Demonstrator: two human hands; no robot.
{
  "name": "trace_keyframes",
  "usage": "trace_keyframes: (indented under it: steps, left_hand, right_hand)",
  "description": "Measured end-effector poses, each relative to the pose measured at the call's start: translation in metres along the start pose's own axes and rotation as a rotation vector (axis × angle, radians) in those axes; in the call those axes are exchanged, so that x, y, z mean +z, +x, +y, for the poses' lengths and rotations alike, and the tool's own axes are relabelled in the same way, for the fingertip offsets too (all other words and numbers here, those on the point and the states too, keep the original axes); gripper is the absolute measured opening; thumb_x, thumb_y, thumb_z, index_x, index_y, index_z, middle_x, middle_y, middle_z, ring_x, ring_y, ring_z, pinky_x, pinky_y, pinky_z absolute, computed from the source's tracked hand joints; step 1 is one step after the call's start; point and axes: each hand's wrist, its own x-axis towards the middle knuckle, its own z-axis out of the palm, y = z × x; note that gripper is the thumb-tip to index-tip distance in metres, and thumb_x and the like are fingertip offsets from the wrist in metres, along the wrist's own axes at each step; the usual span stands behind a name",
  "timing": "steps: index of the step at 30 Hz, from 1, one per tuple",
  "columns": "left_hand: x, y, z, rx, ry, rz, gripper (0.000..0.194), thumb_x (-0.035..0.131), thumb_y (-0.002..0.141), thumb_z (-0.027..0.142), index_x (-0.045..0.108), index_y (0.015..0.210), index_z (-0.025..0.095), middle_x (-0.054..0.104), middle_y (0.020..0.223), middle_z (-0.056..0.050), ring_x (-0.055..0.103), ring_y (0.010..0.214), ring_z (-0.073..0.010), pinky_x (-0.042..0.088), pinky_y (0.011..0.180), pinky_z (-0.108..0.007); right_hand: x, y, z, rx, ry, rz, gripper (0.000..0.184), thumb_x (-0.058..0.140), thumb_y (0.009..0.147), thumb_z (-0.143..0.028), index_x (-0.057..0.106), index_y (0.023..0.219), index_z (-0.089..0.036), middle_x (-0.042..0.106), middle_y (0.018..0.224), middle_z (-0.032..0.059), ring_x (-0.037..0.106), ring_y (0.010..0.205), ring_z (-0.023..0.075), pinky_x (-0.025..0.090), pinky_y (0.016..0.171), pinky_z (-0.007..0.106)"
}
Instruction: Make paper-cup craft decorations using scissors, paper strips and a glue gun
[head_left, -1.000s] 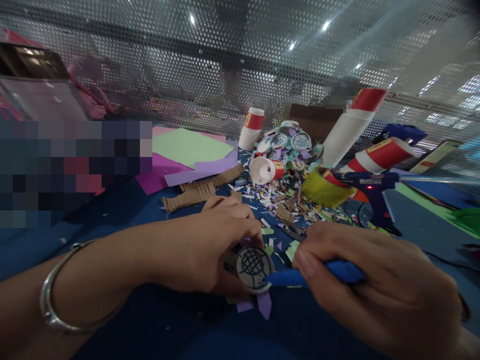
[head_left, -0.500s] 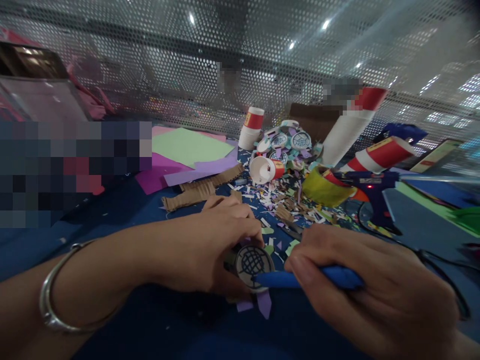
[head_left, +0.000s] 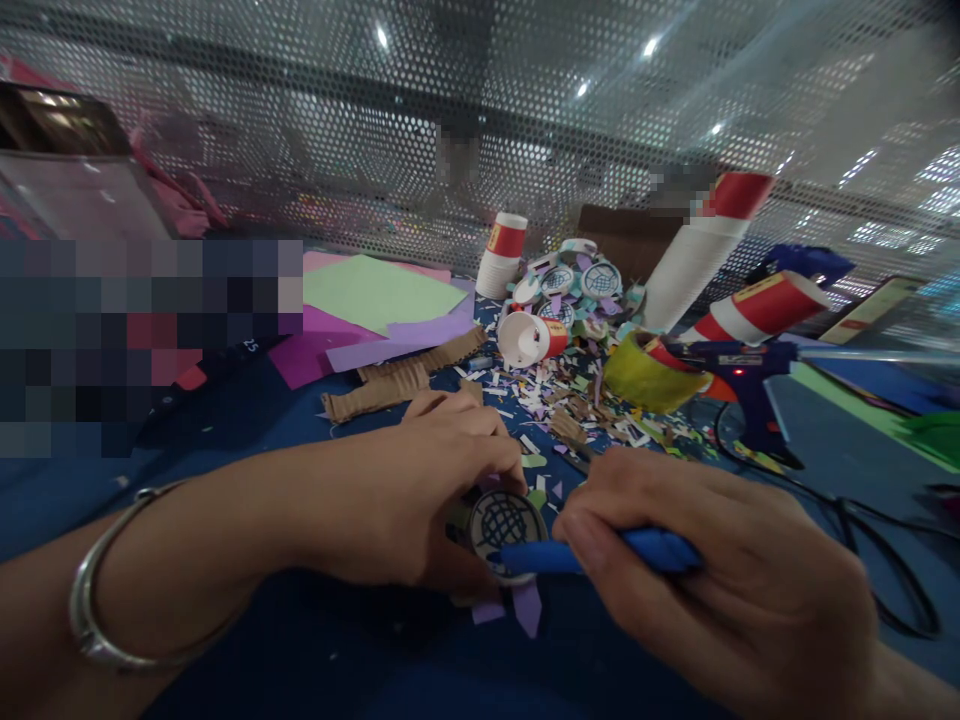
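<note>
My left hand is closed round a small round disc-shaped piece, a cut cup base by its look, with a dark grid drawn on its pale face. Purple paper tabs stick out below it. My right hand grips a blue marker, whose tip meets the lower left part of the drawn face. Just beyond my right fingers lies a dark blade-like tool, partly hidden. Several similar discs with drawn grids are heaped at the back.
Paper scraps litter the middle. A tipped cup, stacked cups, a yellow tape roll and a blue glue gun with a lit red light stand beyond. Coloured paper and corrugated cardboard lie left. A cable curls right.
My right hand has shifted a little to the left, and the marker tip has moved left across the disc's face. The left hand keeps its hold.
</note>
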Motion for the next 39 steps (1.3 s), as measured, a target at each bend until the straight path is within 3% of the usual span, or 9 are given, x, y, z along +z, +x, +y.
trace_keyframes:
  steps: [15,39]
  left_hand:
    - [0.0023,-0.0005,-0.0006,0.003,-0.015,0.035,0.039,0.074,0.072,0.044,0.060,0.102,0.023,0.056,0.101,-0.004,0.046,0.100,-0.0258,0.035,0.089,-0.039]
    - [0.0003,0.0004,0.0051,-0.017,-0.004,0.023,0.036,0.075,0.070,0.045,0.062,0.094,0.022,0.055,0.096,-0.003,0.048,0.095,-0.0255,0.038,0.084,-0.037]
  right_hand:
    - [-0.0011,-0.0003,0.0018,-0.001,-0.011,0.024,0.020,0.054,0.082,-0.007,0.054,0.070,-0.022,0.060,0.056,-0.0047,0.057,0.047,0.0083,0.045,0.043,0.019]
    - [0.0046,-0.0001,0.0040,0.049,-0.003,0.047,0.016,0.057,0.086,-0.011,0.058,0.076,-0.023,0.066,0.063,-0.0032,0.062,0.052,0.0110,0.050,0.051,0.022]
